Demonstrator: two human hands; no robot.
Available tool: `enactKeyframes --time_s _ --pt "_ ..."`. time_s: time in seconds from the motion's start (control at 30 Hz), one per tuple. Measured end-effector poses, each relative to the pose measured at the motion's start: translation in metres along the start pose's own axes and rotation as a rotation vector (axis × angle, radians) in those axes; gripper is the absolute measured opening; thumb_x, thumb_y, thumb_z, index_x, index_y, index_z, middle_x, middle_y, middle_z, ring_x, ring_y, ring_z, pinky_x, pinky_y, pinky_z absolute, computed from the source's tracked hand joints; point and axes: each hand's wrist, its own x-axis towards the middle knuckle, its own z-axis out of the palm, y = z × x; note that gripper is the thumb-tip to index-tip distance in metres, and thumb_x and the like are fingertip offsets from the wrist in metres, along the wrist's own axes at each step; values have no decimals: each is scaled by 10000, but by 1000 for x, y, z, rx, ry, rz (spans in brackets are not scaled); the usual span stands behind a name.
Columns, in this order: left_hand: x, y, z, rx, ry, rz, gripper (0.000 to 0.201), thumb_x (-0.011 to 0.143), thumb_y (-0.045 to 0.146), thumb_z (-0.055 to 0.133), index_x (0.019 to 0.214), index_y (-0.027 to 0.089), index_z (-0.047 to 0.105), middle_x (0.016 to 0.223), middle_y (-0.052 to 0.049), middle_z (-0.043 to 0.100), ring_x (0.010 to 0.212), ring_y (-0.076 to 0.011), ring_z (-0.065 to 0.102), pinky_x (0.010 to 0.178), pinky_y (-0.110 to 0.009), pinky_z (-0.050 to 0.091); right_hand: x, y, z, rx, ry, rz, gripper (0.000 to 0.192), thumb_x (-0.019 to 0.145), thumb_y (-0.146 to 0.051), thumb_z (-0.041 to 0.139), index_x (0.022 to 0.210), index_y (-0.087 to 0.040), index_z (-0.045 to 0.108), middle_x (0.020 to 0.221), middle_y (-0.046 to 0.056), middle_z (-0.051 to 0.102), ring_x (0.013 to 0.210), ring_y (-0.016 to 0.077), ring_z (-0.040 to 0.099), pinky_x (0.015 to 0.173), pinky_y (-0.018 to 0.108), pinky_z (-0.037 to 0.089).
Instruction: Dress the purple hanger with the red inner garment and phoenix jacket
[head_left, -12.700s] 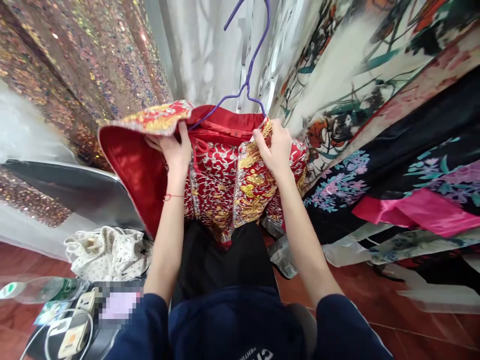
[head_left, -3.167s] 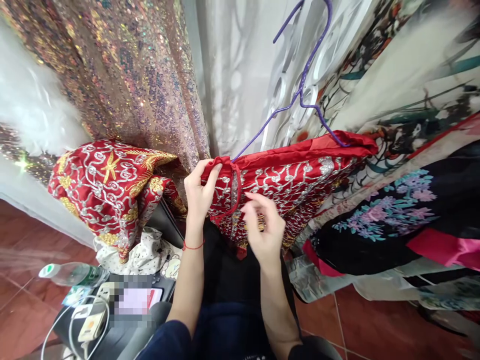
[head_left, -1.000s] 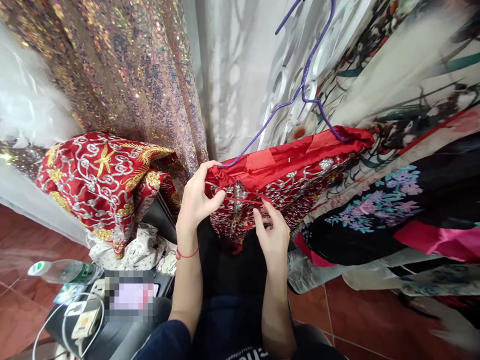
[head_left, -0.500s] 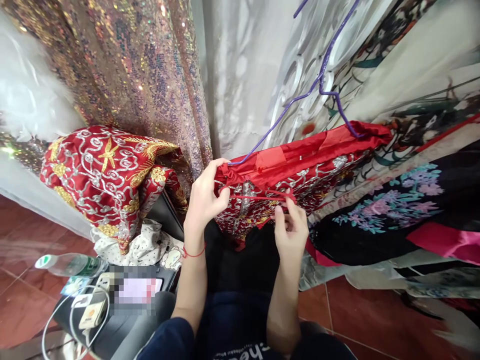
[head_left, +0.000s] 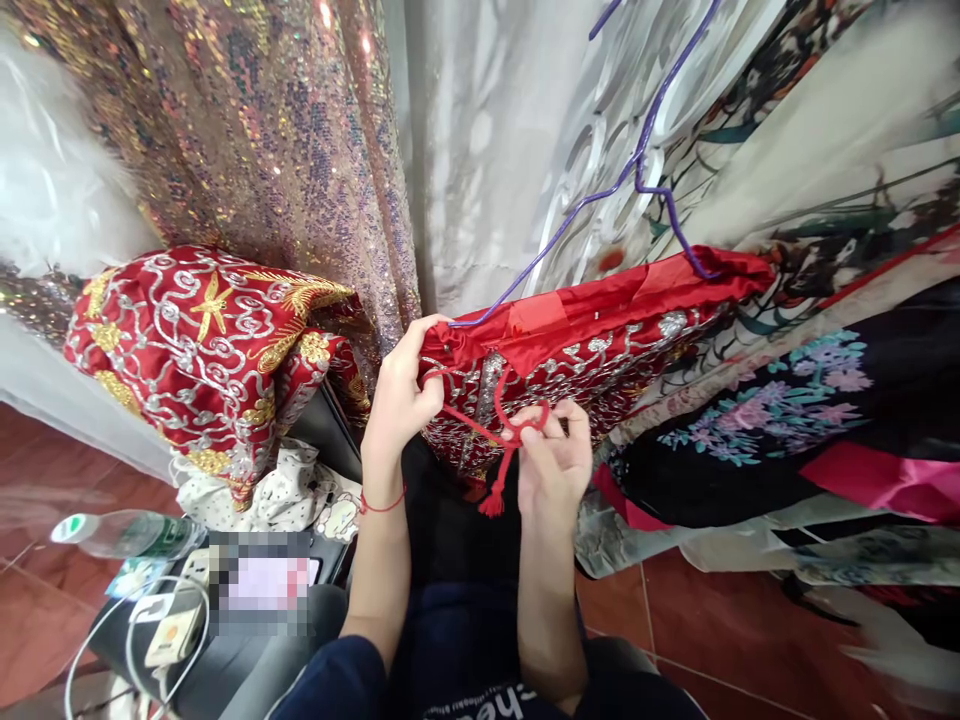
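A red garment (head_left: 577, 355) with silver embroidery hangs from a purple hanger (head_left: 574, 222). My left hand (head_left: 405, 392) is closed on its left upper corner, by the hanger's end, with part of a red cord at the thumb. My right hand (head_left: 553, 455) pinches the red drawstring cord (head_left: 471, 424) in front of the garment. The cord makes a loop around the right fingertips, and its tasselled end dangles just below them. Whether the loop is knotted I cannot tell.
Left of me, a second red embroidered garment (head_left: 187, 340) drapes over a dark seat. A plastic bottle (head_left: 135, 533), a white cable (head_left: 131, 625) and a phone (head_left: 266, 583) lie below it. Sequinned fabric (head_left: 300, 120) hangs behind. A black floral garment (head_left: 750, 420) hangs at right.
My right hand has moved left and slightly down, and turned. The cord, earlier stretched straight between both hands, now slackens into a loop with its tassel showing. My left hand keeps its place.
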Motion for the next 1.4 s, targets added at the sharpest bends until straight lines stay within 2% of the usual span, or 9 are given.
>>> enactKeyframes --time_s 0.27,0.5,0.67,0.8,0.9,1.03,1.13,1.27,1.4 --pt "2 0 0 -14 22 -27 635 634 12 426 1223 207 563 902 -21 668 924 -199 663 883 -307 531 -2 -3 -9 278 -227 307 492 761 -487 504 1189 -247 538 732 12 474 641 206 487 696 443 497" --pt "2 2 -1 -18 6 -53 631 630 8 414 1214 194 566 832 -7 634 885 -190 656 822 -289 530 16 -2 -42 746 243 153 528 698 -499 535 1143 -225 609 793 -34 484 684 128 506 850 404 496" --pt "5 -3 1 -24 28 -54 631 607 19 417 1193 192 575 799 -7 618 833 -186 643 779 -284 523 26 -10 -79 950 360 -24 539 736 -463 543 1190 -175 577 913 -23 580 690 87 596 816 319 513" --pt "6 -7 2 -35 31 -58 644 584 35 423 1187 197 577 838 -9 641 713 -153 600 683 -258 501 32 -9 -109 850 390 -167 453 748 -447 561 1102 -166 592 930 3 617 870 124 654 816 281 520" --pt "7 -6 3 -27 50 -51 624 581 38 428 1165 197 580 819 6 640 611 -118 540 626 -240 474 35 0 -114 342 438 -205 385 759 -453 568 1036 -193 630 971 39 654 973 208 676 919 395 512" --pt "6 -1 5 -27 103 -39 475 654 74 478 1101 198 580 756 30 626 582 -108 526 606 -230 462 31 5 -86 -428 406 -462 256 802 -254 666 1052 -195 665 1103 76 675 1155 266 635 1082 525 424" --pt "7 4 10 -49 150 -28 303 749 169 597 1051 194 582 831 12 679 683 -124 612 684 -236 497 24 1 -49 -559 181 -597 210 882 -180 594 1080 -202 662 1111 90 679 1161 249 632 1044 496 474" --pt "10 9 18 -79 228 -125 289 777 343 746 982 194 609 787 20 697 669 -122 641 684 -226 512 30 0 4 -546 -65 -382 191 912 -205 590 1101 -192 612 955 50 685 795 141 667 728 292 558" --pt "12 10 23 -106 303 -163 274 811 429 740 930 195 662 791 17 710 668 -115 640 671 -218 510 50 5 42 -454 -23 -220 167 859 -313 675 876 -200 553 676 -46 582 528 82 518 490 204 425"
